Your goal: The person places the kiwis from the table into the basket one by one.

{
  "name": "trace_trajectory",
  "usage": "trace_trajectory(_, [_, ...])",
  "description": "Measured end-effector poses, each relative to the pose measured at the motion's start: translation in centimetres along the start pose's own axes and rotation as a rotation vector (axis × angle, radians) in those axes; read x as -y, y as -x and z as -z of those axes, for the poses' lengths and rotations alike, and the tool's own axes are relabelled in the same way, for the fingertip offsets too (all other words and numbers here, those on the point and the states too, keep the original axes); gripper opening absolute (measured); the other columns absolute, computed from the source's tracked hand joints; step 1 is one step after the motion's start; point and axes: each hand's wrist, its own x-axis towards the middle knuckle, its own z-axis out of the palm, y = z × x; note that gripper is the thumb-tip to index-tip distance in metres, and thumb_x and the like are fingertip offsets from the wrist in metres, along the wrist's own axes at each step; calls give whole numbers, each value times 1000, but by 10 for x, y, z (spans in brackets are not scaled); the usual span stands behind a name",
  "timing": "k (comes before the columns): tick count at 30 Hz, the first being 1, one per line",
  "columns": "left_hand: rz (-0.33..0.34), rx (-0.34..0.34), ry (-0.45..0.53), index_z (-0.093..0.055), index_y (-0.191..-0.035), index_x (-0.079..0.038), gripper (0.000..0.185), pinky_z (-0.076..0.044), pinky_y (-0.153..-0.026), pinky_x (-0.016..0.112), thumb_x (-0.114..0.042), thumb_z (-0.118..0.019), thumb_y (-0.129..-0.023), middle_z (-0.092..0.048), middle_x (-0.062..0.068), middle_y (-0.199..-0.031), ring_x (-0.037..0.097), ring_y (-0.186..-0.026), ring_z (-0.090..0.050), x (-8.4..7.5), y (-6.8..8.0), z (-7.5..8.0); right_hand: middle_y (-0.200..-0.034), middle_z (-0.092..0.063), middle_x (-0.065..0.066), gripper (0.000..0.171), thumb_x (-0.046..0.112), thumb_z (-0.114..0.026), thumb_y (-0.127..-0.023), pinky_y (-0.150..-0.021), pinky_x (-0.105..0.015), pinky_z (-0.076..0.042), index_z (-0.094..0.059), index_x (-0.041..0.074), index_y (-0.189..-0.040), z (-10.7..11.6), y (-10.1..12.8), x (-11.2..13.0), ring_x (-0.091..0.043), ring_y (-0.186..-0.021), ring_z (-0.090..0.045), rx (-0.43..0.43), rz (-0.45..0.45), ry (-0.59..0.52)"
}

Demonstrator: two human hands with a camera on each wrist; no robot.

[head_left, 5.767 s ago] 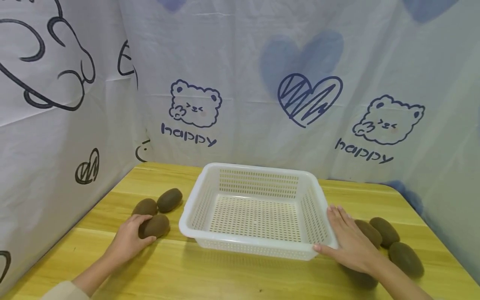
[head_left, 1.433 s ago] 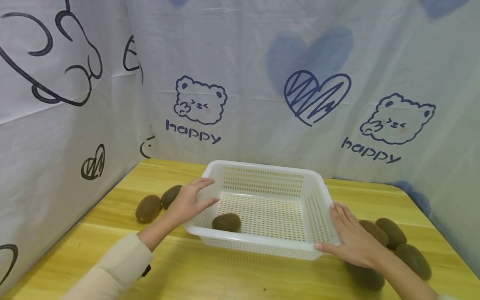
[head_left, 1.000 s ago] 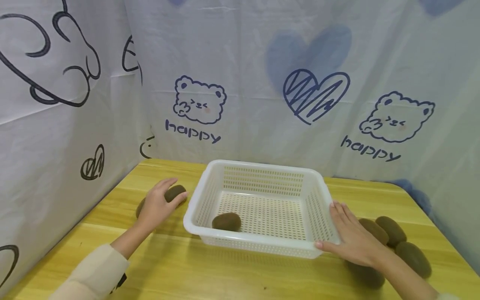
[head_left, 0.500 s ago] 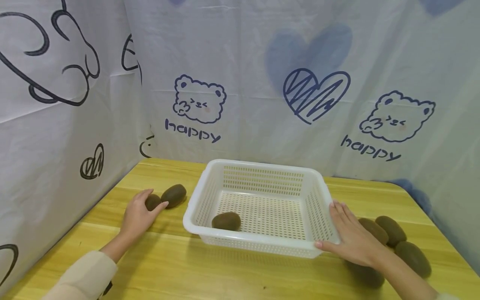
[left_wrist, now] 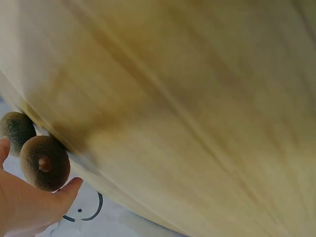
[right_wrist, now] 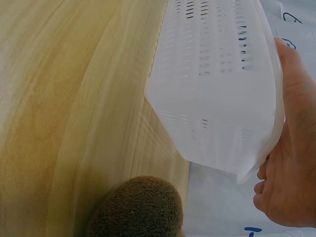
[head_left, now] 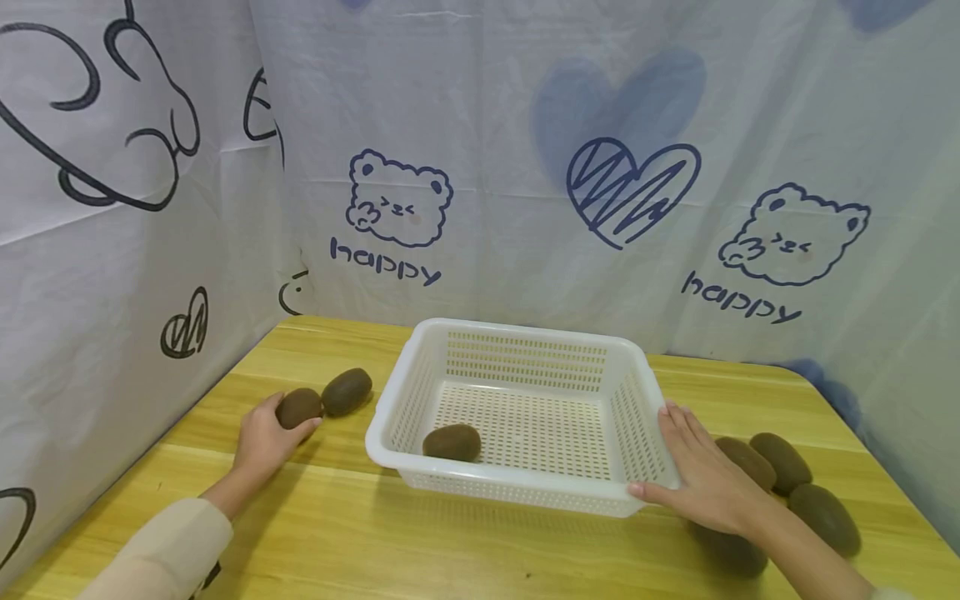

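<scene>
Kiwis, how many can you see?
7. One in the basket. Two on the left: one in the left hand, one beside it. Four on the right by the right hand. More may be hidden.

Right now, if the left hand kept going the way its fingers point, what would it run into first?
The left hand already grips a kiwi; straight beyond it lies the second kiwi, apparently touching or nearly so, with the white basket further on.

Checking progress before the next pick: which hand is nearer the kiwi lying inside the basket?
Left. The left hand grips another kiwi just outside the basket's left wall; the right hand rests on the far right wall, across from the kiwi inside.
</scene>
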Motion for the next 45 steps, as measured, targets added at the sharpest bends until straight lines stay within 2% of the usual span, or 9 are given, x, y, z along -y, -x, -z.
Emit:
trace_trajectory(7, [81, 37, 7, -29, -134, 20, 73, -37, -98, 61, -21, -64, -84, -35, 43, -132, 56, -119, -35, 4, -2, -2, -151, -10, -32, 107, 57, -62, -78, -107, -64, -21, -12, -12, -144, 0, 0, 1, -48, -138, -13, 1, 0, 5])
trace_trajectory(13, [110, 32, 24, -30, -133, 19, 69, -38, -97, 60, -16, -63, -84, -36, 42, -131, 55, -118, -37, 4, -3, -2, -151, -10, -32, 107, 56, -62, -78, -108, -64, -20, -12, -12, -143, 0, 0, 1, -48, -138, -13, 3, -2, -2])
trace_trajectory(19, [112, 26, 25, -35, -132, 19, 65, -43, -92, 58, -17, -63, -85, -41, 41, -128, 54, -112, -43, 6, -6, -1, -150, -10, -32, 107, 56, -62, -78, -108, -63, -20, -12, -13, -143, 1, 0, 1, -49, -138, -13, 7, -5, -2])
trace_trajectory(34, [94, 42, 29, -39, -129, 19, 62, -43, -93, 57, -15, -64, -84, -43, 40, -127, 53, -112, -44, 5, -7, 10, -150, -10, -33, 107, 55, -63, -78, -107, -64, -20, -11, -12, -144, -1, 0, 1, -49, -137, -13, 0, 4, -19])
trace_trajectory(39, [109, 46, 37, -38, -131, 17, 63, -42, -95, 57, -16, -64, -84, -42, 38, -129, 53, -114, -43, 3, -8, 13, -150, -10, -33, 107, 55, -63, -78, -107, -64, -21, -11, -12, -144, -1, 0, 0, -49, -137, -14, -3, 8, -24])
trace_trajectory(45, [97, 14, 51, -39, -131, 15, 64, -42, -94, 57, -18, -65, -83, -42, 37, -130, 52, -114, -43, 0, -10, 16, -150, -11, -34, 107, 55, -63, -78, -107, -64, -21, -12, -13, -143, -1, 0, 0, -50, -137, -15, -7, 9, -15])
